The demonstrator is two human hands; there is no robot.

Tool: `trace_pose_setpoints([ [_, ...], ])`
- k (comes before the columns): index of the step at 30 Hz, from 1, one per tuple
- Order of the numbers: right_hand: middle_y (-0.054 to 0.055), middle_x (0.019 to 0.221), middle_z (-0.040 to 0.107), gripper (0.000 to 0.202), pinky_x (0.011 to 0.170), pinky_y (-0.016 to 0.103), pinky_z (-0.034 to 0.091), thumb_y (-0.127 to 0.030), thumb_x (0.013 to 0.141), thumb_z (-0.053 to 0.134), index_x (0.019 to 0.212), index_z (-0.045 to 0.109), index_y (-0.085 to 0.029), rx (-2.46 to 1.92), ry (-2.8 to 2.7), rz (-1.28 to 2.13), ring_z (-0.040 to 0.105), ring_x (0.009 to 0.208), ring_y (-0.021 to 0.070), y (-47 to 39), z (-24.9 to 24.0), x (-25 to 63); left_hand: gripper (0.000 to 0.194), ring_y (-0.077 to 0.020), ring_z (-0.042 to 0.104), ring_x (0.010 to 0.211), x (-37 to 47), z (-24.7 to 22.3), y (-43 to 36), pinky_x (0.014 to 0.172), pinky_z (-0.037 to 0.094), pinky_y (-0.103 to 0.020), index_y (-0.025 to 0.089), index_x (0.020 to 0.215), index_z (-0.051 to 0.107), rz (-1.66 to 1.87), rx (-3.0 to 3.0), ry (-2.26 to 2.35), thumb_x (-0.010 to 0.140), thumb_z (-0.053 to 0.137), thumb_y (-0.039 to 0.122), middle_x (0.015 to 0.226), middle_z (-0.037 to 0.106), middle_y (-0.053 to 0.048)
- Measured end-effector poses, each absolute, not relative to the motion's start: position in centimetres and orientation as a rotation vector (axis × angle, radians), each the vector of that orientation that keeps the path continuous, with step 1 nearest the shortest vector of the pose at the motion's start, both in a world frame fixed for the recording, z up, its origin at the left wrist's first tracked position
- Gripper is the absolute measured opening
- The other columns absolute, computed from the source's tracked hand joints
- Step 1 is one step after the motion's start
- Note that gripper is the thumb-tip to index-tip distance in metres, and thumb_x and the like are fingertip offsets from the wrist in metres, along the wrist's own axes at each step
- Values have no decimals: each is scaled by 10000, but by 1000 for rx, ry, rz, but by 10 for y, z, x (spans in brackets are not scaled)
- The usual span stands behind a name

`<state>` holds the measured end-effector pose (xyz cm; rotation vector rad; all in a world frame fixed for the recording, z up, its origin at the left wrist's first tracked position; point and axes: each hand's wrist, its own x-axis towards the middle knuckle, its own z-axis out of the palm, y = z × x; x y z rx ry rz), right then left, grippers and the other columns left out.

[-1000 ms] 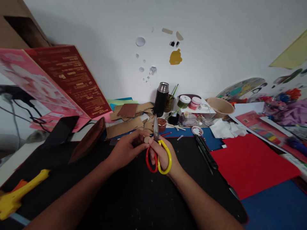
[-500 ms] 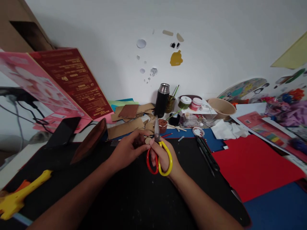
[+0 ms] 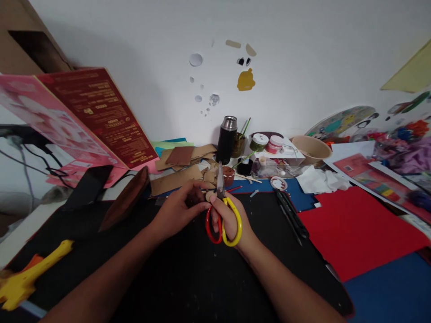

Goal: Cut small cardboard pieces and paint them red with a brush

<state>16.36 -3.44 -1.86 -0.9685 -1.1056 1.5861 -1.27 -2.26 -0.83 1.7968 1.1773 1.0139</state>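
Observation:
Over the black mat, my right hand (image 3: 230,220) has scissors (image 3: 220,188) with one red and one yellow handle looped on it. Their blades point up and away, nearly closed together. Between my two hands is a small tan disc (image 3: 208,196) that looks like cardboard. My right thumb presses on its near side. My left hand (image 3: 182,204) curls its fingers and thumb around the disc's left edge, partly hiding it. Just beyond lie cut cardboard pieces (image 3: 177,180) and a small brown pot (image 3: 228,176).
A black thermos (image 3: 226,140) stands by the wall. Paint jars (image 3: 259,141) sit on a box. To the right are a black cutter knife (image 3: 292,215), red sheet (image 3: 360,229) and bowl (image 3: 311,148). On the left lie a phone (image 3: 88,186) and a yellow object (image 3: 33,276).
The disc has shifted slightly and shows less beside my right thumb. Both hands and the scissors hold nearly the same place. The view has tilted a little.

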Motion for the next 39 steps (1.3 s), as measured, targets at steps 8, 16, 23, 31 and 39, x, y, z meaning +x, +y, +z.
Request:
trace_pose_setpoints([
  [8,-88,464,522,437,339,192,351,-618,873,734,838,567,-216,-972,-1101,1609,446,328,97,-35,-17,163,228,-151,635,725,-13,-5,-23,687,494,-283,224,1134,690,990,1846,1190,941,692,345,817,683,23],
  [16,-87,455,518,403,337,193,343,-593,886,704,831,563,-220,-994,-1112,1588,453,322,102,-36,-15,164,298,-144,621,660,-21,-5,-19,647,489,-280,234,1222,708,951,1822,1155,969,677,388,765,650,34],
  [23,-97,447,519,411,334,191,355,-602,876,716,878,572,-218,-997,-1127,1608,446,320,103,-36,-19,162,289,-161,632,711,-16,-2,-22,659,505,-271,244,1153,714,967,1861,1190,912,746,400,800,689,28],
  [31,-81,465,539,445,335,185,354,-628,873,724,831,567,-214,-997,-1125,1607,459,327,97,-36,-16,162,268,-171,647,726,-22,-4,-18,684,502,-278,254,1150,778,983,1893,1202,924,735,392,807,712,11],
  [39,-92,457,525,422,329,195,355,-613,858,736,886,592,-217,-1018,-1113,1582,456,321,106,-35,-18,164,371,-154,617,689,-22,-6,-19,660,505,-273,268,1280,735,959,1895,1164,931,740,396,789,687,24],
])
